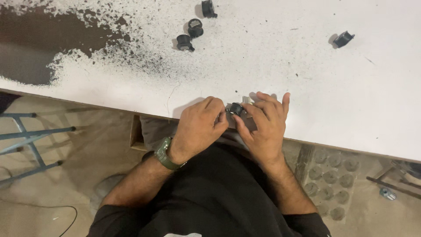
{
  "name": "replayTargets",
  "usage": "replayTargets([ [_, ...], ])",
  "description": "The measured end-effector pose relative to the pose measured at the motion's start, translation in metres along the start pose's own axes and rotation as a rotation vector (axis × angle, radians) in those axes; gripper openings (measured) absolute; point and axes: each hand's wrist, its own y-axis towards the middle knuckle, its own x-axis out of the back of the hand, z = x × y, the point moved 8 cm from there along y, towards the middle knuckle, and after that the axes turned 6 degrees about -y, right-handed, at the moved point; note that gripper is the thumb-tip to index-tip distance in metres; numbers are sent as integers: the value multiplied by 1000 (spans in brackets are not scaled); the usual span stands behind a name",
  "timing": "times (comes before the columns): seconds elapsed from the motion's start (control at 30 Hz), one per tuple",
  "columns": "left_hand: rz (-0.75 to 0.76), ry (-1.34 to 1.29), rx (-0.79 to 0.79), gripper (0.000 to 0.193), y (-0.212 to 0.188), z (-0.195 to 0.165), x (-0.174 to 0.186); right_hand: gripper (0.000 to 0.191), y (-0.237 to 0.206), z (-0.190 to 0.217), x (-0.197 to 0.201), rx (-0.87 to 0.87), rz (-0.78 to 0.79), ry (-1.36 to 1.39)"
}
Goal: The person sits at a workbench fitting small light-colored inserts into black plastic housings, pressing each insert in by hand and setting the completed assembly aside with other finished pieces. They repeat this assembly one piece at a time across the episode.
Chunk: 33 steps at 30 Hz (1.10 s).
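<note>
At the near edge of the white table [333, 101], my left hand [199, 125] and my right hand [263, 123] meet around a small black cylindrical part [237, 108]. Both hands pinch it between fingers and thumb. A small white piece [247, 100] shows just behind the part, by my right fingers. A green watch [164, 153] sits on my left wrist.
Three more black cylindrical parts [193, 28] lie at the far middle of the table, another one [343, 39] at the far right. Dark worn patches [39, 39] cover the table's left. A blue metal frame [30, 136] stands on the floor left; a moulded tray [331, 180] lies right.
</note>
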Motion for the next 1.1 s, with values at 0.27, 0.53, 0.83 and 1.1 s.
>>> replayTargets([
  [0.27,25,-177,-8,18,2,3,-8,29,-18,13,4,85,-170,234],
  [0.53,-15,-246,-32,18,-4,7,-7,31,-26,8,-6,86,-135,231],
  [0.83,307,31,-352,29,-1,-4,0,19,-16,-58,33,-156,-278,83],
  [1.1,-17,418,-39,42,95,78,86,22,-16,-67,34,-234,-210,177],
])
